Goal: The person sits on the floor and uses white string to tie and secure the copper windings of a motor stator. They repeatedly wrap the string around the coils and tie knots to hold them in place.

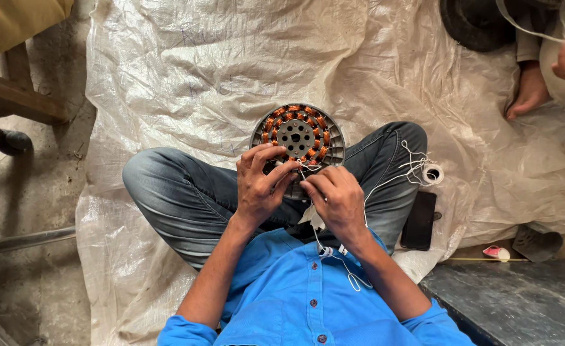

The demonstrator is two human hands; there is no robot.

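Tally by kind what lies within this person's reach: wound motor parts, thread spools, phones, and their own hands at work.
Motor stator with copper coils: 1
White thread spool: 1
Black phone: 1
Person's own hands, left hand and right hand, both at the stator's near edge with white thread: 2
Total: 5

The round motor part [298,136] sits on the person's crossed legs, on a big sheet [186,70]. Both hands touch its near edge. A spool [432,173] and a phone [418,220] lie to the right.
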